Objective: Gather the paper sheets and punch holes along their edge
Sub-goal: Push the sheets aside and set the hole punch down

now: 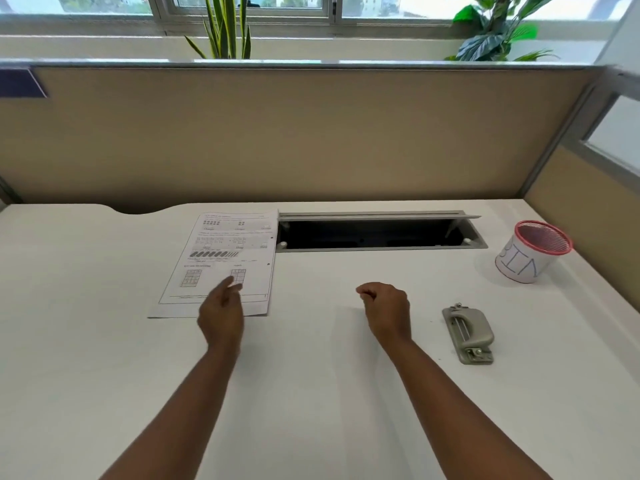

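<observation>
Head view. A white worktop [104,341] carries all items. A stack of printed paper sheets [228,251] lies flat toward the far edge, left of centre, its right-hand long side just beside the left end of an open cable tray [377,233] recessed in the worktop. Two small dark dots show along that right-hand margin of the top sheet (whether they are punched holes cannot be told at this resolution). The near edges of the sheets are slightly fanned, so more than one sheet is visible at the near left corner of the stack.

The left hand [221,313] lies over the near edge of the stack, fingers extended and loosely together, tips over the lower part of the top sheet; it grips nothing. Actual contact with the paper cannot be confirmed, as the fingers are blurred. The right hand [384,310] is over bare worktop near the centre, well apart from the sheets, fingers curled inward into a loose fist and holding nothing.

A grey hole punch [469,332] sits on the worktop toward the right edge, near the right hand but not touching it, handle lowered. A mesh cup with a pink rim [533,251], wrapped in white paper lettered "BIN", stands upright near the far right corner. A beige partition [294,133] runs along the far edge, with plants [225,29] behind it.
</observation>
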The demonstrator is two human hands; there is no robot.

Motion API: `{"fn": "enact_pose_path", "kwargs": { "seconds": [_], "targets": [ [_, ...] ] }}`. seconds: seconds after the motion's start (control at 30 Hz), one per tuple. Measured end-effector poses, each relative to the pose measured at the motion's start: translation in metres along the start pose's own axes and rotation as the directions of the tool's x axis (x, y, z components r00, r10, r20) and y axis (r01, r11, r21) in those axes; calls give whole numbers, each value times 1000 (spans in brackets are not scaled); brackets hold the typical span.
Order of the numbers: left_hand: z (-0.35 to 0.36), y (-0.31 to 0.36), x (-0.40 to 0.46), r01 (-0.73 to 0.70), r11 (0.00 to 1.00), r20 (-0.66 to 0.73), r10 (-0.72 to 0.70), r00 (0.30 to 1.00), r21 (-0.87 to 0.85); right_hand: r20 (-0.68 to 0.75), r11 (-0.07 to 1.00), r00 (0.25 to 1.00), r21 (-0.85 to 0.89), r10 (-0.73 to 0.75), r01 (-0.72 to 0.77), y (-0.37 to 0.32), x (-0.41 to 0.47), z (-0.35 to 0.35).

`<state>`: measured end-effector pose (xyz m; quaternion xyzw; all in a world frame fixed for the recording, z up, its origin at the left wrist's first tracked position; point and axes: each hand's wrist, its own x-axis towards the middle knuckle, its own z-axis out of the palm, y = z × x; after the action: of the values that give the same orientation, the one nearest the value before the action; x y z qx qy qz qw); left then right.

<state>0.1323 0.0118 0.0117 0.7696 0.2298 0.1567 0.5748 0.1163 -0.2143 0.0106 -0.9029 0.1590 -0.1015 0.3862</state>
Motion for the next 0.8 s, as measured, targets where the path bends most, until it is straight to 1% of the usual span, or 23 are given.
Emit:
{"fn": "enact_pose_path", "kwargs": {
  "seconds": [0.1, 0.17, 0.2, 0.23, 0.27, 0.3, 0.33, 0.37, 0.43, 0.5, 0.6, 0.67, 0.73, 0.8],
  "targets": [
    [20, -2, -37, -77, 996, 117, 70, 991, 53, -66, 993, 998, -118, -10, 2, 27, 1, -26],
    [31, -5, -58, -216, 965, 237, 176, 955, 152, -131, 990, 991, -142, 3, -21, 45, 1, -43],
    [37, -9, -67, -316, 925, 339, 234, 911, 212, -164, 992, 986, -112, 33, -52, 53, 1, -51],
    [43, -12, -76, -417, 868, 463, 263, 847, 271, -189, 994, 979, -56, 79, -91, 62, 1, -60],
    [49, -17, -84, -509, 797, 583, 254, 771, 325, -198, 992, 973, -6, 123, -127, 70, 1, -68],
    [55, -23, -89, -585, 719, 681, 214, 700, 376, -185, 988, 970, 20, 156, -155, 77, 2, -75],
    [61, -28, -95, -645, 635, 744, 161, 648, 425, -152, 986, 974, 15, 166, -166, 83, 2, -81],
    [66, -32, -100, -688, 556, 775, 119, 621, 466, -103, 988, 983, -12, 152, -154, 88, 2, -85],
    [73, -38, -109, -725, 446, 779, 91, 621, 525, -14, 992, 996, -89, 89, -90, 91, 0, -90],
    [75, -43, -114, -722, 409, 755, 110, 646, 558, 36, 988, 998, -150, 42, -37, 91, -2, -91],
    [75, -48, -118, -725, 391, 738, 151, 658, 566, 67, 963, 998, -269, -2, 20, 92, -2, -89],
    [75, -49, -118, -724, 400, 729, 172, 662, 563, 95, 951, 995, -308, 2, 28, 93, 0, -85],
    [75, -49, -118, -722, 409, 722, 190, 665, 558, 149, 972, 988, -236, 46, -10, 92, 2, -82],
    [75, -49, -118, -721, 425, 719, 203, 665, 547, 203, 971, 979, -237, 24, 26, 93, 2, -81]
  ]
}}
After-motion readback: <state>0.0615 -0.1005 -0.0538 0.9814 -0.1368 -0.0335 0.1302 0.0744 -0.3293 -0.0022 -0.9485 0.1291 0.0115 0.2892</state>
